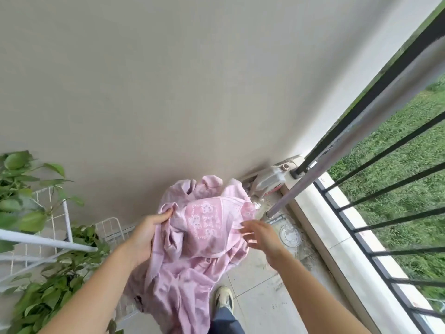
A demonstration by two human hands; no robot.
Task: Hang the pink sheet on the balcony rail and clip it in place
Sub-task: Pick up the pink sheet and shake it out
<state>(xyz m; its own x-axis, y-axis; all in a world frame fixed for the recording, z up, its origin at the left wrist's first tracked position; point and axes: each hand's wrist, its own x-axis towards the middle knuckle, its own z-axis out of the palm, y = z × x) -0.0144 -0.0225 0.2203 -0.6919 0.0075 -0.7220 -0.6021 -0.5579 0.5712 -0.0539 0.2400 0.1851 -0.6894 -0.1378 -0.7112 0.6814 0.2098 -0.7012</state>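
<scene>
Pink, soft woven cloth, the sheet (pixel 192 237) hangs bunched and deeply creased at about six o'clock in the view, in front of the person and not on the rail. One smoother panel faces up, with a white floral pattern inside a darker pink border. At the bundle's nine o'clock the left hand (pixel 147 235) grasps a rolled fold, its fingers curled over the edge. At three o'clock the right hand (pixel 262 235) is released, its fingers spread and motion-blurred at the cloth's hem; whether they touch it cannot be told. The loose tail of fabric falls toward six o'clock, beside a denim trouser leg (pixel 225 319) and a pale shoe (pixel 224 298) on matte square floor tiles (pixel 260 297). Toward two o'clock the balcony rail (pixel 375 92) rises, black metal with thin straight bars, and a smooth grey round pole (pixel 349 141) runs alongside it. A pale stone ledge (pixel 320 227) sits under the bars, with rough grass (pixel 397 165) beyond. Near one o'clock a translucent plastic jug (pixel 269 179) stands in the corner, and a round drain cover (pixel 290 233) lies flat in the floor. Leafy green plants (pixel 29 208) and a white wire rack (pixel 60 213) fill nine o'clock, against a plain beige wall (pixel 168 80).
</scene>
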